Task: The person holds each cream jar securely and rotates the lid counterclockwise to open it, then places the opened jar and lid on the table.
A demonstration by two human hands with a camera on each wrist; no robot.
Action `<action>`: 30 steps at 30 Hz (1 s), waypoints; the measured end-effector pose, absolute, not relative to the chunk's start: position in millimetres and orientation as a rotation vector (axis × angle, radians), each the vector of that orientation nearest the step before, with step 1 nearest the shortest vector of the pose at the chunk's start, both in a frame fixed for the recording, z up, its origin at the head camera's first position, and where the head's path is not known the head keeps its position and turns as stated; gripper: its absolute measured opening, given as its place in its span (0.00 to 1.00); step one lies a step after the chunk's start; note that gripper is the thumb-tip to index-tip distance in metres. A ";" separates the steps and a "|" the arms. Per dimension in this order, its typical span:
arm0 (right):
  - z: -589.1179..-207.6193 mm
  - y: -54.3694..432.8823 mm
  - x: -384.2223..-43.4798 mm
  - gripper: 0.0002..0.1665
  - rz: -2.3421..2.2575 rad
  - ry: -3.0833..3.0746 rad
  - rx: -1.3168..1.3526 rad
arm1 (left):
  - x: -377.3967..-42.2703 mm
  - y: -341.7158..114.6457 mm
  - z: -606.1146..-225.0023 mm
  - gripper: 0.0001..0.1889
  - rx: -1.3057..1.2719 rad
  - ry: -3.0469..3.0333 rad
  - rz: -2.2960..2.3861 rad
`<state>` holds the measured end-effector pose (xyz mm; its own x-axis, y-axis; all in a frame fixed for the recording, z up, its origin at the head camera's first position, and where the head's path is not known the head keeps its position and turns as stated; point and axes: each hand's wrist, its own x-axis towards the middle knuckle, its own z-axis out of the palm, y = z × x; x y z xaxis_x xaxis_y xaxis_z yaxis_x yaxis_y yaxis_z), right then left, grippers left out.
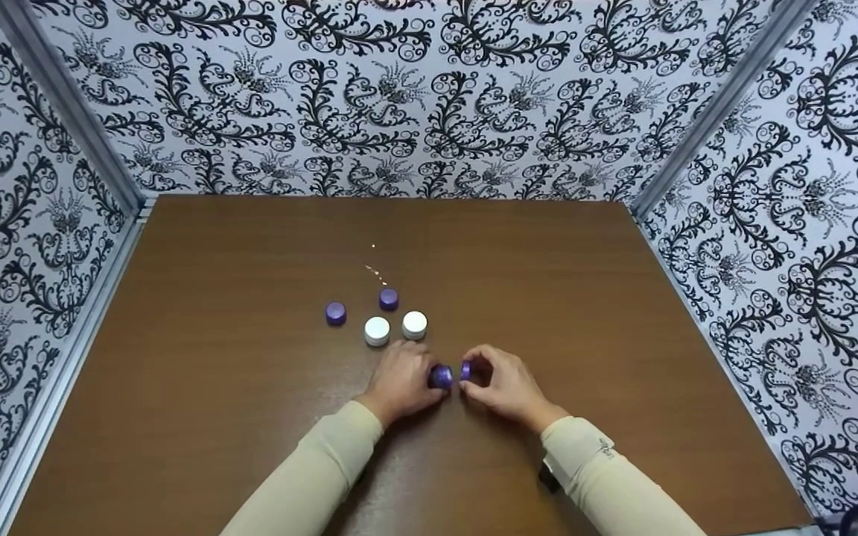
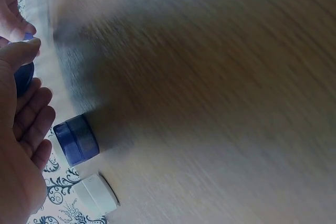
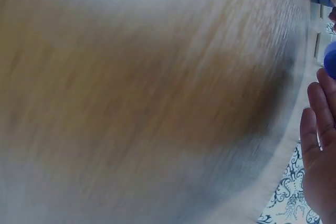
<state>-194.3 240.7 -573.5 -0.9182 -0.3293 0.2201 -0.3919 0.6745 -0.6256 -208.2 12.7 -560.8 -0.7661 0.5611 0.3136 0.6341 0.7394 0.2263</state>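
In the head view my left hand (image 1: 401,380) grips a small purple jar (image 1: 442,377), its opening tilted towards the right. Facing it across a narrow gap, a purple lid (image 1: 465,371) is pinched between the thumb and fingers of my right hand (image 1: 505,383). Just beyond the left hand stand two white lidded jars, one on the left (image 1: 377,331) and one on the right (image 1: 415,325). The right wrist view catches the lid (image 3: 331,62) at its edge, above the extended lower fingers. What the held jar contains cannot be made out.
Two more purple jars, one at the left (image 1: 336,313) and one farther back (image 1: 389,299), stand upright on the brown wooden table (image 1: 548,283). Small pale specks (image 1: 376,273) lie behind them. Patterned walls (image 1: 429,97) enclose the table at the back and sides.
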 end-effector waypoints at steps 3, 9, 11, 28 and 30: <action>-574.0 240.8 -194.2 0.20 1.048 -2.790 0.594 | -207.8 12.4 -561.1 0.19 -0.948 -2.711 -0.481; -577.7 241.5 -193.8 0.20 0.930 -2.787 0.582 | -207.8 11.6 -561.3 0.19 -0.961 -2.706 -0.483; -579.4 241.7 -193.6 0.20 0.909 -2.787 0.575 | -207.8 11.7 -561.0 0.19 -0.964 -2.707 -0.477; -584.5 244.9 -191.8 0.20 0.890 -2.739 0.594 | -207.7 12.9 -562.0 0.19 -0.975 -2.705 -0.481; -584.9 245.7 -191.9 0.20 0.889 -2.741 0.589 | -207.6 12.9 -561.9 0.19 -0.976 -2.707 -0.485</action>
